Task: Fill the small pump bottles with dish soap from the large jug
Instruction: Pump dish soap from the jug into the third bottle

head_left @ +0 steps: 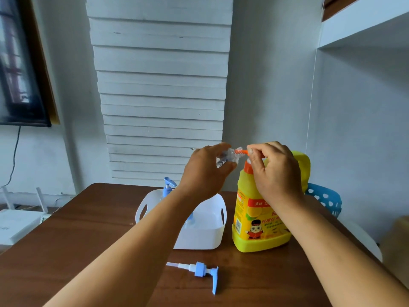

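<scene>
While held aloft: small bottle [225,159] is clamped in the left hand [204,171], its mouth at the orange spout [242,151].
Right hand [276,171]: grip is closed on the jug [261,218] pump.
Risk: soap could be spilled onto the surface [88,229] if the mouth is misaligned.

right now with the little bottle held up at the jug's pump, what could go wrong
1. The left hand holds the small clear bottle tilted in the air at the orange pump nozzle; if the mouth slips off the spout, soap could land on the table.
2. The right hand presses on top of the tall yellow jug with nothing steadying its base; a hard push might rock it.
3. The loose blue pump head lies near the table's front edge and could be knocked off.
</scene>
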The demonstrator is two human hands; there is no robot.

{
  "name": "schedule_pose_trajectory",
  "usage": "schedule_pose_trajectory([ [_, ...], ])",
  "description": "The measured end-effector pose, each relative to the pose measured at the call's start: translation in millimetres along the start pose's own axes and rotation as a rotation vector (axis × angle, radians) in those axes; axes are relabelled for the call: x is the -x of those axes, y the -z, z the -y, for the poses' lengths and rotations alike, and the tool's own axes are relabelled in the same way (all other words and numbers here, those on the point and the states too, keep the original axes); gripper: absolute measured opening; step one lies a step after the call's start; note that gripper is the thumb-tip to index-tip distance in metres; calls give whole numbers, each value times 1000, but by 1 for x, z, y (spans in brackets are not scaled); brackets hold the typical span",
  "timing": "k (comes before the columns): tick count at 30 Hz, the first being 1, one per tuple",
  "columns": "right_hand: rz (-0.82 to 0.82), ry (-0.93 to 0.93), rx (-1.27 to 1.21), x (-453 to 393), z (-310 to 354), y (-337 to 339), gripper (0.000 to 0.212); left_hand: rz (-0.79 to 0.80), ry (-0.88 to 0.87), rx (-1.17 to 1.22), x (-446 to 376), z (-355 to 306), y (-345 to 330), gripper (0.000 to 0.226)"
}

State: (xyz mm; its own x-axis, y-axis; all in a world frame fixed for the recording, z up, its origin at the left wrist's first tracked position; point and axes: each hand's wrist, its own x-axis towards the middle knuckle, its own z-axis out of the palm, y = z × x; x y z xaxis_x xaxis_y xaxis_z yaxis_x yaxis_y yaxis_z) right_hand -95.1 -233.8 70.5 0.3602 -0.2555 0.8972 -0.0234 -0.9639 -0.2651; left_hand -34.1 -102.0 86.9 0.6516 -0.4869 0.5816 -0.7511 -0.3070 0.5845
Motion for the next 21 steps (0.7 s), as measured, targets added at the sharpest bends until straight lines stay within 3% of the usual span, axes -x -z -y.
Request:
schedule_pose_trajectory([
  [21,43,46,41,-19,5,6,21,-29,7,38,-6,-1,4,36],
])
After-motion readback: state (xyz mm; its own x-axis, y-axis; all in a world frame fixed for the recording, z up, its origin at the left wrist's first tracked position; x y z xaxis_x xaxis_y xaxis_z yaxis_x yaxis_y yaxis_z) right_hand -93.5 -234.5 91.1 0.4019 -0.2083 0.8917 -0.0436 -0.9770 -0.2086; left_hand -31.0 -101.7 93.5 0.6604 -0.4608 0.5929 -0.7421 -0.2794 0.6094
